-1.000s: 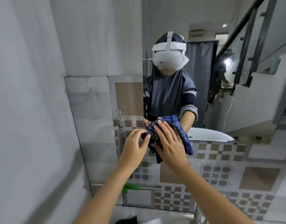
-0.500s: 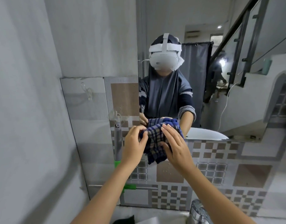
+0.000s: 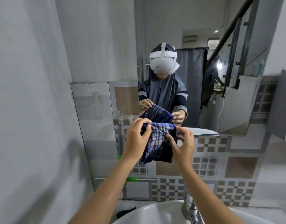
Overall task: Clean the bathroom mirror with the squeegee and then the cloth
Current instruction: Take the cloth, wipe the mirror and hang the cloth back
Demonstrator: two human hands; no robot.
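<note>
**Both hands on the cloth, right in front of the mirror**

Here we go: plaid cloth (image 3: 158, 141), blue & white checks, is up in the air btwn both hands, bunched and hanging in folds. Left hand (image 3: 135, 139) has its grip pressed together on the cloth's upper left edge, thumb & fingers pinching the fabric. Right hand (image 3: 182, 146) is on the opposite side; thumb tucked into the dark folds, other fingers half spread and curled over the top right corner. Loose grip, but it's touching the cloth.

Just past the grip, beyond the knuckles: the mirror (image 3: 236, 110), its lower edge about level w/ the hands. Reflection shows the person in a white headset, holding the same cloth w/ both hands.

Below the grip: white sink (image 3: 155, 214) rim, chrome tap (image 3: 190, 207) under the right forearm. Behind the left wrist, a bit of green (image 3: 131, 178) shows against the tiled wall (image 3: 220, 175) — can't tell what it is. Patterned grey/brown tiles run under the mirror.
</note>
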